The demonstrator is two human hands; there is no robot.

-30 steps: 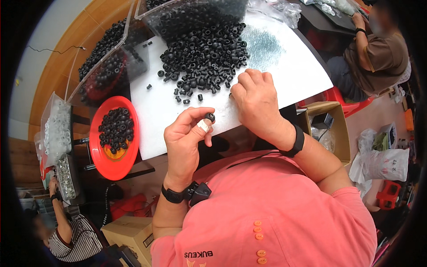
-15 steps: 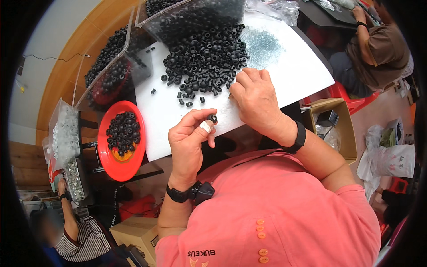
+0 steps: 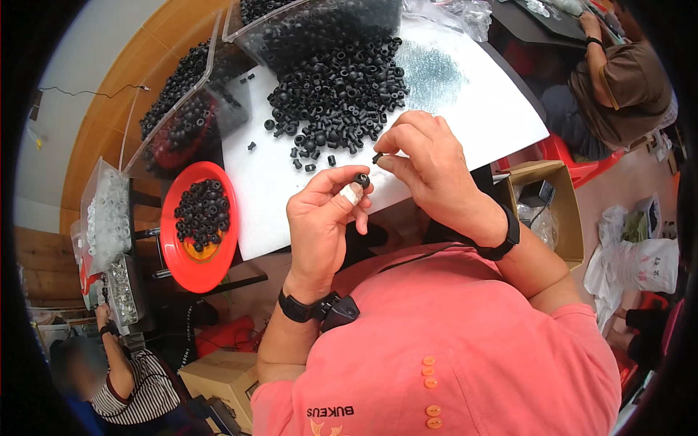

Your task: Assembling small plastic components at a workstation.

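Observation:
My left hand [image 3: 323,211] pinches a small round black part [image 3: 362,179] with an opening on top; white tape wraps the thumb. Just right of it, my right hand [image 3: 429,163] holds a small dark plug-like piece [image 3: 378,157] between thumb and fingertips. The two pieces are close but apart. Beyond my hands, a heap of small black rubber-like parts [image 3: 334,94], some ball-shaped and some short and tubular, lies on a white board [image 3: 265,218]. To the left, a red plate [image 3: 174,251] carries a pile of round black parts [image 3: 201,214].
Clear plastic bins [image 3: 233,33] of black parts stand at the back and left. Trays of clear pieces [image 3: 109,211] and metal pieces [image 3: 123,291] sit farther left. An open cardboard box [image 3: 571,218] is at right. Co-workers sit at far right [image 3: 625,87] and lower left [image 3: 138,381].
My right hand has lifted from the board near the heap, bringing up the small dark piece. My left hand has shifted slightly right and up with the round part.

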